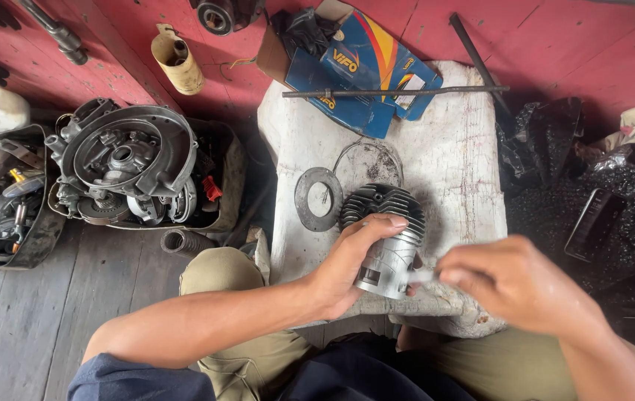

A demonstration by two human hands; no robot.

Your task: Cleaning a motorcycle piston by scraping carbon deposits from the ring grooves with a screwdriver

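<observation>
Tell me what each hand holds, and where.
Left hand grips the finned cylinder around its smooth metal sleeve. Right hand pinches something small and blurred, unidentifiable.

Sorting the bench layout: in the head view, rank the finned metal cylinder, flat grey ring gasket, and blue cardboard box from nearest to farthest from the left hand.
1. Finned metal cylinder, in the left hand grip.
2. Flat grey ring gasket, just above-left.
3. Blue cardboard box, at the block's far edge.
</observation>
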